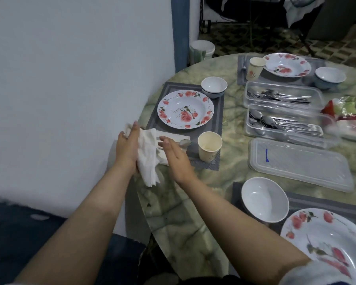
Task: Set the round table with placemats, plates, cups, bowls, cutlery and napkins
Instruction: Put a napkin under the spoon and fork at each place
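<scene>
My left hand (127, 148) holds a crumpled white napkin (149, 159) against its palm just off the round table's left edge (173, 219). My right hand (176, 156) is flat with straight fingers beside the napkin. Behind them a grey placemat (218, 112) carries a rose-patterned plate (185, 109), stacked white bowls (214, 87), a paper cup (209, 147), and a folded napkin with a spoon (184, 142). A far setting has a plate (287, 64), a cup (256, 67) and a bowl (330, 77). A near setting has a bowl (264, 199) and a plate (327, 243).
Two clear plastic trays of cutlery (282, 97) (286, 125) and a loose lid (300, 163) sit mid-table. Coloured packets (345, 112) lie at the right. A white wall (70, 79) stands close on the left, and a white bucket (202, 49) sits on the floor beyond.
</scene>
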